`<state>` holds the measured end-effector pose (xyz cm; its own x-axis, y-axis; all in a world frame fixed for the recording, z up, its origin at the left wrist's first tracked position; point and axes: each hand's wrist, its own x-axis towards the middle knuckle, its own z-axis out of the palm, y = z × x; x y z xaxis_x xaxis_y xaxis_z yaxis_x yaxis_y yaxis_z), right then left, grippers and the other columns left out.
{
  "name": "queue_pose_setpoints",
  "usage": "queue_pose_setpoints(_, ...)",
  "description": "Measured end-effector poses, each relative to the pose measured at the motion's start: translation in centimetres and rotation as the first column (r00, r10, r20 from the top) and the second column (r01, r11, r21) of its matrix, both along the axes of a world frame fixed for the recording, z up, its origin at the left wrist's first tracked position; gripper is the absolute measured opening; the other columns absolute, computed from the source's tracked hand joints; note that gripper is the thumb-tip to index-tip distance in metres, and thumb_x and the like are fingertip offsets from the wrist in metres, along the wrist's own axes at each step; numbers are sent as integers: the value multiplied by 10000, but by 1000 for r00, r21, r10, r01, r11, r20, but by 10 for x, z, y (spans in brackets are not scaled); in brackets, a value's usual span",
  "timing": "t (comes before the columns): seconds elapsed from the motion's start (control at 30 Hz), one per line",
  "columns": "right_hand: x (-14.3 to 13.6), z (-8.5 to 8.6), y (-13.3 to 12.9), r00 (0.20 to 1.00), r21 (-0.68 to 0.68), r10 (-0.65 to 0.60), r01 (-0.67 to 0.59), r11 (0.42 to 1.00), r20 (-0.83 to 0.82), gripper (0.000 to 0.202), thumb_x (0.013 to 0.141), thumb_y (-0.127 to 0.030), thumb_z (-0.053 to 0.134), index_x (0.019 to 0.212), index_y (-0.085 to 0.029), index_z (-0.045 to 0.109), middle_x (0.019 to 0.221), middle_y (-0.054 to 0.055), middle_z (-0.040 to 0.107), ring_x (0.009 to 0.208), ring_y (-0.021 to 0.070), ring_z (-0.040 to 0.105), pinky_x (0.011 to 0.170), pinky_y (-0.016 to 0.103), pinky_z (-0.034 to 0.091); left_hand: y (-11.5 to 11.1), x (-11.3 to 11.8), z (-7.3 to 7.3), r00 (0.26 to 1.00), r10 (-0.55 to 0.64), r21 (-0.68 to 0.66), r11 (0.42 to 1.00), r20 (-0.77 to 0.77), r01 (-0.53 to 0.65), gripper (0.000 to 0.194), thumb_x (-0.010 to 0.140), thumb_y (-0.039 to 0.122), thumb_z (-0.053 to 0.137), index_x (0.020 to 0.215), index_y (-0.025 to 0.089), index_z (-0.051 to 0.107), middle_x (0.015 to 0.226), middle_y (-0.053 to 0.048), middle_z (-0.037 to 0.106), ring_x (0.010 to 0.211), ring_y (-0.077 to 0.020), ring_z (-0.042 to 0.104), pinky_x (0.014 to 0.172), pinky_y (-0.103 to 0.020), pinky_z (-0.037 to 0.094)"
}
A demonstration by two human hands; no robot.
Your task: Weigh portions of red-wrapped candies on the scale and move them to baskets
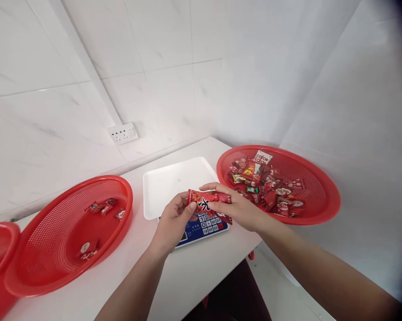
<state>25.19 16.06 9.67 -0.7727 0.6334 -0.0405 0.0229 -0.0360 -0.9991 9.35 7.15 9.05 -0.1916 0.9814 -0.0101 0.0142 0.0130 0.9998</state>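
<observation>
Both my hands hold red candy packets (pixel 201 199) above a kitchen-type digital scale. My left hand (pixel 174 218) pinches the left end of a packet printed with a large black character. My right hand (pixel 232 205) grips the right side, where more red wrappers show between the fingers; how many is unclear. Under them lie the scale's blue keypad (pixel 204 229) and its white weighing tray (pixel 174 178), partly covered by my hands. To the right, a red basket (pixel 324 196) holds a pile of mixed wrapped candies (pixel 267 187).
Left of the scale, another red mesh basket (pixel 30 232) contains several small wrapped candies (pixel 105 206). A further red basket (pixel 0 249) is cut off at the left edge. Behind the white table (pixel 174 285) is a tiled wall with a power socket (pixel 123 133).
</observation>
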Motion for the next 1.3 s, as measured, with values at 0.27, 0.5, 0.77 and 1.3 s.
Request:
queue_pose_setpoints(0.27, -7, -10, -7, 987, 196, -143, 125, 973, 79, 267, 758, -331, 587, 988, -213, 521, 704, -23, 602, 620, 131, 570, 572, 260, 460, -6, -12, -5, 988, 112, 58, 991, 106, -118, 168, 771, 313, 639, 868, 179, 613, 780, 10, 625, 665, -94, 536, 633, -210, 446)
queue_pose_setpoints(0.5, -9, -5, -11, 988, 257, -149, 133, 957, 45, 244, 765, -311, 578, 983, -222, 514, 701, -28, 593, 642, 129, 578, 611, 269, 465, -6, -18, -4, 982, 159, 83, 982, 102, -167, 358, 744, 320, 661, 1056, 252, 499, 627, 87, 510, 570, -83, 534, 608, -215, 460)
queue_pose_setpoints(0.77, -6, -19, -1, 946, -93, -315, 308, 947, -71, 364, 792, -442, 547, 1090, -240, 494, 906, 45, 687, 879, 176, 606, 807, 356, 468, 17, -76, -7, 915, 292, 67, 956, -279, -285, 400, 753, 375, 603, 1101, 193, 524, 684, 12, 603, 692, -164, 591, 723, -344, 484)
queue_pose_setpoints(1.3, 5, -68, -85, 962, 482, -244, 273, 832, -124, 356, 914, -419, 353, 1219, -291, 484, 1179, 79, 597, 1143, 228, 503, 952, 416, 405, -55, 34, -45, 922, -211, -147, 952, 324, 269, 259, 744, 397, 649, 785, 169, 532, 729, 3, 542, 643, -116, 524, 638, -271, 436)
